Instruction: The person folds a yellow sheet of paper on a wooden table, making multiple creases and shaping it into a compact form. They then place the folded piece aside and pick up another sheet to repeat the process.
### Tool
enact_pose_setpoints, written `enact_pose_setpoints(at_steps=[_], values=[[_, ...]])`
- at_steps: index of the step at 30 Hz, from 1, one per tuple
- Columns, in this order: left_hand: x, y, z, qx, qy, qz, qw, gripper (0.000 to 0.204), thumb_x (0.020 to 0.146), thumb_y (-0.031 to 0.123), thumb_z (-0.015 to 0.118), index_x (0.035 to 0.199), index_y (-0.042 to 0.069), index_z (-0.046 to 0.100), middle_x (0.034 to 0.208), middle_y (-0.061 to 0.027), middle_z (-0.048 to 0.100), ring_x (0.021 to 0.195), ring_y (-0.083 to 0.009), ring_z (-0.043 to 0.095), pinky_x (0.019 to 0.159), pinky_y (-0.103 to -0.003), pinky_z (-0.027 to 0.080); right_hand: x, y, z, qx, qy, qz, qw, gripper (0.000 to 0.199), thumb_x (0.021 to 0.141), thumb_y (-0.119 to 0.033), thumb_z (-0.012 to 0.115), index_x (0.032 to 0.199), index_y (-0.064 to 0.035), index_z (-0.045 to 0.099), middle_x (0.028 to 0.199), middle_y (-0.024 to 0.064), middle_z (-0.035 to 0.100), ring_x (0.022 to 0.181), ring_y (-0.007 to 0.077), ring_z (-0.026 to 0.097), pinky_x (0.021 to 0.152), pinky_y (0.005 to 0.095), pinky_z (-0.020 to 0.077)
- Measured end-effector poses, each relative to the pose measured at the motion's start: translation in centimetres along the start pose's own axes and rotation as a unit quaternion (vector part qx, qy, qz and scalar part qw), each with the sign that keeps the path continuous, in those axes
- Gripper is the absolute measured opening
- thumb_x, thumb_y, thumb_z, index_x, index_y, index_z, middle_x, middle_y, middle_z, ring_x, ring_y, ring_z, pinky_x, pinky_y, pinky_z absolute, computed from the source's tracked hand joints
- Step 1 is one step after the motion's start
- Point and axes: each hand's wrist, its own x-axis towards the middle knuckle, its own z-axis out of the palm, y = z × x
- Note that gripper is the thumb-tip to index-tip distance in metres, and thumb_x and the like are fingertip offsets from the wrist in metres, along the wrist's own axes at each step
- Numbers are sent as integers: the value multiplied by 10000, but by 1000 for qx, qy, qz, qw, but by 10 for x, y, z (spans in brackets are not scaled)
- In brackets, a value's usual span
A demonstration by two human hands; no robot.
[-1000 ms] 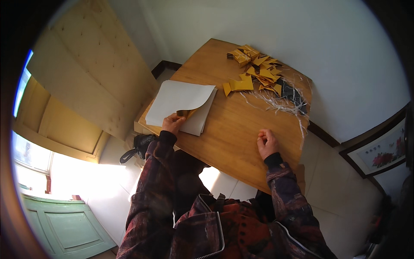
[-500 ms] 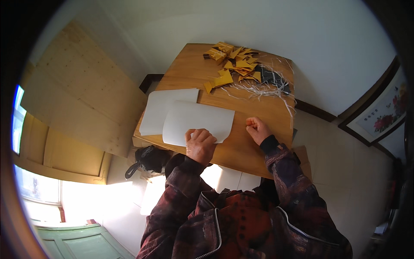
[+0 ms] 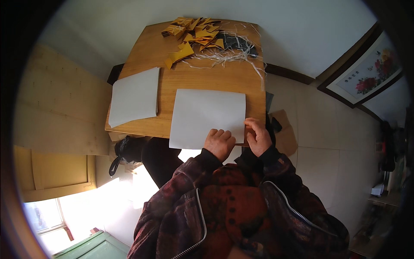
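A blank white sheet of paper (image 3: pixel 202 114) lies near the front of the wooden table (image 3: pixel 215 80), its lower edge reaching past the table edge. My left hand (image 3: pixel 220 144) is closed on its near edge, knuckles up, the thumb hidden underneath. At the sheet's right side is my right hand (image 3: pixel 258 137), its fingertips by the edge and the thumb apart from the curved fingers. A stack of white paper (image 3: pixel 134 98) rests on the table's left side, separate from the single sheet.
Folded yellow paper pieces (image 3: pixel 200 34) are heaped at the far side, beside tangled white strings (image 3: pixel 233 55) and a dark grey piece (image 3: pixel 235 42). A black bag (image 3: pixel 127 149) sits below the table's left front. Cardboard (image 3: pixel 283 134) lies on the floor at right.
The sheet has come off the stack, sliding right and toward me with my left hand. My right hand has moved to the sheet's right edge, its fingers loosening. The view has shifted.
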Motion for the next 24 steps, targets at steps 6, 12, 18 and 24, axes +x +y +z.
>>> enact_pose_setpoints(at_steps=[6, 12, 18, 24], values=[[-7, -2, -1, -67, 1, -70, 995, 94, 753, 178, 707, 814, 136, 650, 801, -4, 588, 762, -227, 574, 696, -383, 429, -16, -11, 10, -112, -58, -116, 985, 308, 767, 28, 594, 1071, -25, 605, 1206, 144, 592, 1176, 359, 523, 937, 403, 461], [-23, -18, -28, -84, 6, -107, 991, 219, 752, 183, 738, 960, 147, 681, 968, -2, 653, 958, -224, 599, 878, -409, 391, -7, 0, 15, 57, -54, -5, 997, 163, 936, -138, 585, 892, 19, 584, 861, 96, 596, 754, 173, 555, 703, 291, 453], [-58, -50, -68, -14, 13, -176, 984, 179, 740, 140, 734, 912, 127, 686, 944, -2, 665, 947, -217, 620, 938, -417, 377, 3, 6, 9, 38, -80, 71, 994, 288, 968, -211, 578, 784, -3, 499, 668, 10, 417, 643, 92, 364, 567, 282, 353], [-81, -72, -83, -206, 1, -260, 943, 118, 780, 56, 715, 895, 66, 687, 863, -61, 679, 807, -181, 641, 778, -299, 469, 3, 9, 6, 109, -76, 109, 985, 275, 966, -206, 590, 788, -4, 528, 689, -46, 456, 660, 53, 374, 569, 254, 349]])
